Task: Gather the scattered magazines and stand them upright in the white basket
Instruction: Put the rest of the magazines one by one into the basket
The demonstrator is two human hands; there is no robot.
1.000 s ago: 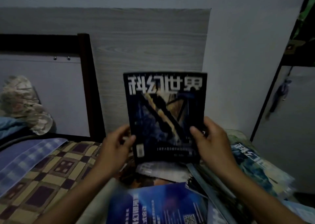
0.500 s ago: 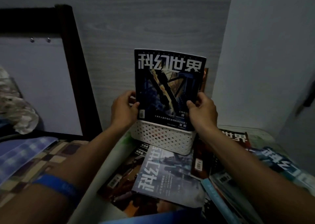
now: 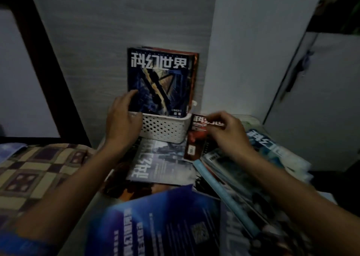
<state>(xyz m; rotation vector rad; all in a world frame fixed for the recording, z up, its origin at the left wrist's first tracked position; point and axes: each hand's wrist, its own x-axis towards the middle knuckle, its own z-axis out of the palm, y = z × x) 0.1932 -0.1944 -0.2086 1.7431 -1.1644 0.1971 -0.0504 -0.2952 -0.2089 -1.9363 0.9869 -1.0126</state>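
Note:
A white perforated basket (image 3: 165, 128) stands against the wall. A dark blue magazine (image 3: 158, 80) stands upright in it, in front of other upright magazines (image 3: 194, 74). My left hand (image 3: 122, 119) rests on the blue magazine's lower left edge and the basket's left rim, fingers spread. My right hand (image 3: 228, 131) pinches the top of a red magazine (image 3: 196, 137), just right of the basket. Loose magazines lie below: a grey one (image 3: 161, 164), a bright blue one (image 3: 155, 226), and a pile at right (image 3: 259, 154).
A checked bed cover (image 3: 39, 170) lies at left, with a dark wooden post (image 3: 44, 60) behind it. A white cabinet door (image 3: 315, 99) stands at right. The wall corner sits right behind the basket.
The dark blue magazine has dropped into the basket. My right hand let go of it and took the red magazine to the right. My left hand stays at its edge.

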